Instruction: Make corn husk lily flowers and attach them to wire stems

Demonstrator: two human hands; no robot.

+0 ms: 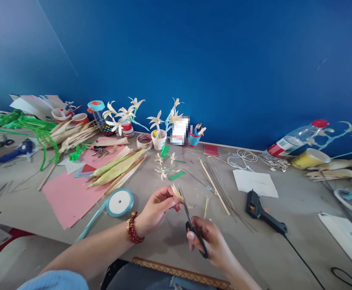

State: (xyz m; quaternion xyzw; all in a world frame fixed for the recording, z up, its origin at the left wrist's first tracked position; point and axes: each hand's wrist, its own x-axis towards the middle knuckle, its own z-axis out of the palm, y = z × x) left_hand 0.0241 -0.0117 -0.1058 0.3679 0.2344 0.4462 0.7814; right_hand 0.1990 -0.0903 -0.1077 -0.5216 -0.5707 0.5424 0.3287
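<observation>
Pinched in the fingers of my left hand (160,207) is a small pale piece of corn husk (177,192). My right hand (208,237) grips black-handled scissors (198,237), whose blades reach up to the husk's right side. Whether the blades are cutting into it, I cannot tell. Just beyond my hands lie small husk flowers (163,172) and a green strip (177,175). A thin yellowish husk strip (206,206) rests to the right of the blades. Left of my left wrist is a spool of light blue ribbon (120,202).
A black glue gun (265,213) lies at right with its cord trailing forward. Pink paper (70,197) and green-yellow corn husks (118,167) spread at left. Wires and a stick (215,185) lie right of centre. Cups with husk flowers (158,139) stand along the blue wall, a plastic bottle (293,141) tilted at right.
</observation>
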